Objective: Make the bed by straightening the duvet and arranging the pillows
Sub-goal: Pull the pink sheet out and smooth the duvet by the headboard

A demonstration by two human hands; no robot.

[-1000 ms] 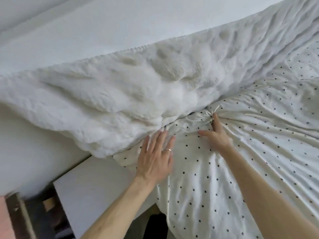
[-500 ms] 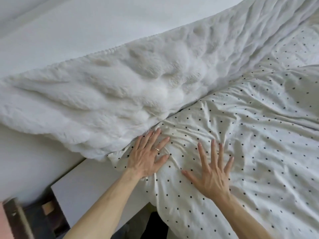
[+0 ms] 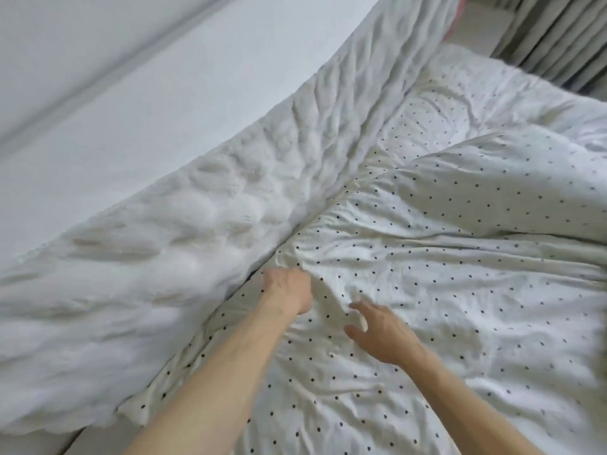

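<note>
A white duvet (image 3: 427,290) with small black dots covers the bed, creased and bunched, with a thick fold at the right. A fluffy white cover (image 3: 164,257) hangs over the headboard along the left. My left hand (image 3: 289,287) is closed into a fist on a bunch of the duvet right at the seam under the fluffy cover. My right hand (image 3: 381,333) hovers just to its right, low over the duvet, fingers apart and holding nothing. No pillow shows.
A white wall (image 3: 131,93) rises behind the headboard. Grey curtains (image 3: 558,34) hang at the top right past the bed's far side. A pink edge (image 3: 456,14) peeks out at the headboard's far end.
Both hands lay flat on the duvet near its corner half a second ago. Now the left has moved along the headboard and closed on the fabric; the right has lifted. The view swung right.
</note>
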